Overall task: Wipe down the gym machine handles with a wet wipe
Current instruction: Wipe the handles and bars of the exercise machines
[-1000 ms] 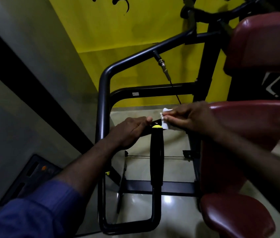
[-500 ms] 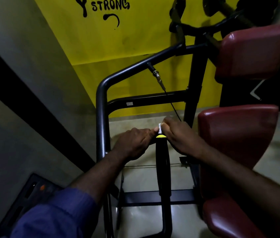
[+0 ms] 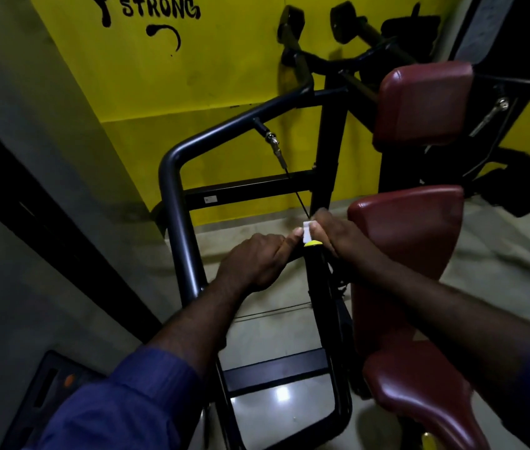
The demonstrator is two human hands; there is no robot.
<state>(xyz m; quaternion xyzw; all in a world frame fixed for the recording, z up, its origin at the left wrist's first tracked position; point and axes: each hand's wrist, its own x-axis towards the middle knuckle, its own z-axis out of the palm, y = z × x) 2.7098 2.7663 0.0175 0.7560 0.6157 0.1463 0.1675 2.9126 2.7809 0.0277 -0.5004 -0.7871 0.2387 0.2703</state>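
A black machine handle [image 3: 317, 280] with a yellow end cap [image 3: 312, 243] runs toward me in the middle of the view. My left hand [image 3: 254, 261] grips the dark bar just left of the cap. My right hand [image 3: 335, 237] pinches a small white wet wipe [image 3: 306, 231] against the top of the handle, right above the yellow cap. The fingertips of both hands nearly meet at the wipe. Most of the wipe is hidden under my right fingers.
The dark grey tubular frame [image 3: 172, 196] bends around the left side. Maroon pads [image 3: 409, 254] stand close on the right, a higher pad [image 3: 422, 102] behind. A steel cable [image 3: 276, 147] hangs from the upper bar. A yellow wall lies ahead; a dark treadmill console [image 3: 52, 384] sits lower left.
My right hand drew in with the wipe from the right of the handle to its yellow-capped end. The view tilted upward, showing more of the wall.
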